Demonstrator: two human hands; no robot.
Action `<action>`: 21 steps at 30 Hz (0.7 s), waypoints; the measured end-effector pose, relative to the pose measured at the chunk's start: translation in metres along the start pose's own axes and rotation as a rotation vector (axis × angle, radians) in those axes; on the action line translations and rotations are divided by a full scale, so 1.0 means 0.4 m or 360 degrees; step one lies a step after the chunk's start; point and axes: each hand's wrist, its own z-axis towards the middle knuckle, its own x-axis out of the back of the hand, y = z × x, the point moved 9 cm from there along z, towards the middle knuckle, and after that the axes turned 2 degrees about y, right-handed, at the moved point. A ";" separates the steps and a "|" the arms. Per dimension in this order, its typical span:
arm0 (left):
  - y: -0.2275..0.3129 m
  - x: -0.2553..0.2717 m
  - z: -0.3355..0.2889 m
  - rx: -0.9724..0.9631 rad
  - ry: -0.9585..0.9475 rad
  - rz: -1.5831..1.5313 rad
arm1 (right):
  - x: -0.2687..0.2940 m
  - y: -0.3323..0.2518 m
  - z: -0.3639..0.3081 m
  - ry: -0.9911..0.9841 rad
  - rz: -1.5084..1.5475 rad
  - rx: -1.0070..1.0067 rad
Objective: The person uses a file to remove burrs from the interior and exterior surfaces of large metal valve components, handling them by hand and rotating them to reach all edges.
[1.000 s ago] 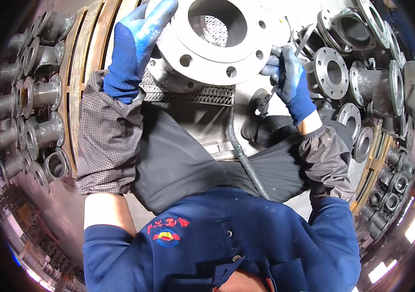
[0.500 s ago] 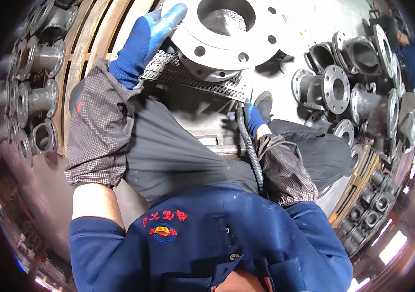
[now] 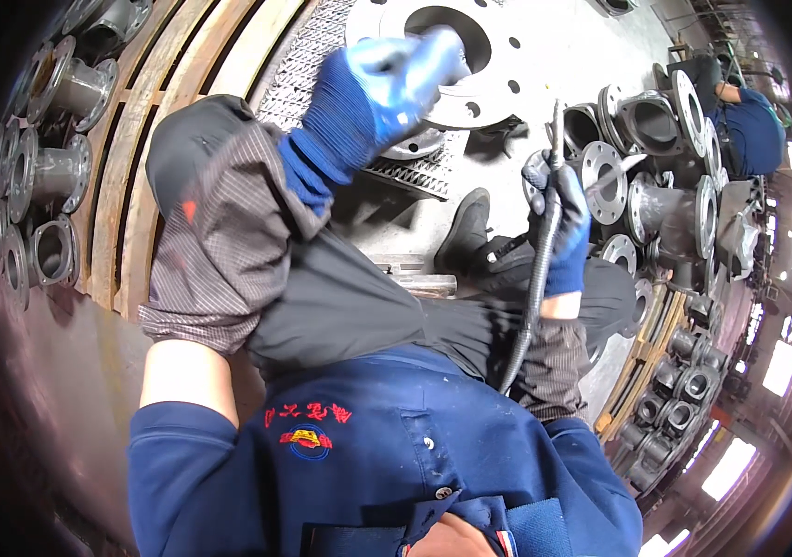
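A round metal flange [image 3: 472, 104] with bolt holes and a large central opening sits on a pipe piece above a metal grating [image 3: 301, 82]. In front of its near left part is my left hand [image 3: 387, 88], in a blue glove; motion smears its fingers, and I cannot tell whether it touches the flange. To the right, my right hand [image 3: 563, 218], also gloved, is closed around a welding torch [image 3: 558, 130] with a ribbed black cable. The torch's thin metal neck points away from me, up past the fingers, apart from the flange.
Flanged pipe pieces [image 3: 670, 209] crowd the right side, with more on a wooden pallet [image 3: 637, 357]. Wooden slats [image 3: 150, 162] and further flanged pipes [image 3: 48, 172] lie to the left. Another person [image 3: 751, 130] is bent over at the far right.
My right hand has come up from beside the grating's edge, lifting the torch into view. My left hand has moved right, across the flange's near side. The view has shifted slightly.
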 end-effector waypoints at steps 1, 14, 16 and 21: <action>-0.020 -0.055 -0.028 0.0238 -0.0103 -0.0303 | -0.067 -0.066 -0.062 -0.0043 -0.0179 0.0040; 0.059 -0.127 -0.058 -0.0956 -0.0338 0.0777 | -0.364 -0.061 -0.178 -0.0496 -0.1490 0.0519; 0.054 -0.124 -0.057 -0.0716 -0.0414 0.0398 | -0.377 -0.064 -0.170 -0.0412 -0.1547 0.0718; 0.094 -0.122 -0.068 -0.1155 -0.0419 0.0173 | -0.445 0.041 -0.238 -0.1249 0.0584 -0.0621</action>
